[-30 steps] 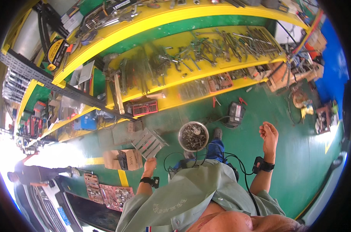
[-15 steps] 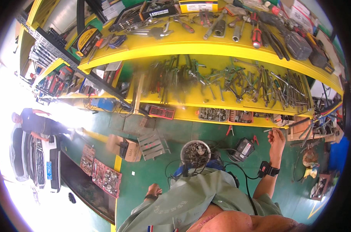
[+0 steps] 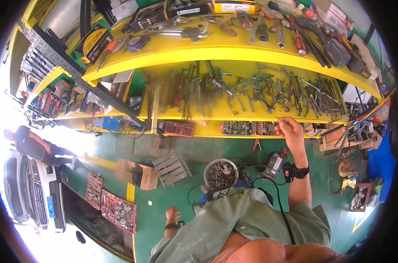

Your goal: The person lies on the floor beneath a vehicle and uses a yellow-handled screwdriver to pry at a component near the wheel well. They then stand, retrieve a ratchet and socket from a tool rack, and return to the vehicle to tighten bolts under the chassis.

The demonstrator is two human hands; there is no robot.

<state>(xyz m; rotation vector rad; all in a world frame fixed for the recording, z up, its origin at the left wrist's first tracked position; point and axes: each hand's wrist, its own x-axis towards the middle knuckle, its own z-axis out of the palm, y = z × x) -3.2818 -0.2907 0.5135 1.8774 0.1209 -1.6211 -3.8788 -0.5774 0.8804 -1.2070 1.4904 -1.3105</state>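
My right hand (image 3: 291, 132) is raised in front of the lower yellow shelf edge, by the red socket tray (image 3: 264, 128). Its thumb and fingers are pinched together; what they hold, if anything, is too small to make out. Several wrenches (image 3: 295, 94) lie on the shelf just beyond it. Low at my left side hangs my left hand (image 3: 172, 215), fingers curled, with nothing visible in it. A metal bucket (image 3: 221, 174) full of small metal parts stands on the floor between my hands.
The upper yellow shelf (image 3: 172, 56) carries screwdrivers, pliers and a cordless drill. On the floor are a grey slatted stool (image 3: 171, 168), a cardboard box (image 3: 144, 175), open red tool cases (image 3: 118, 210) and a dark battery (image 3: 274, 164). A person (image 3: 37, 147) stands beside a white car (image 3: 43, 193) at left.
My right hand has moved left and up toward the shelf edge; a small shiny piece showed at its fingertips before. My left hand has shifted little. The person at left has turned somewhat.
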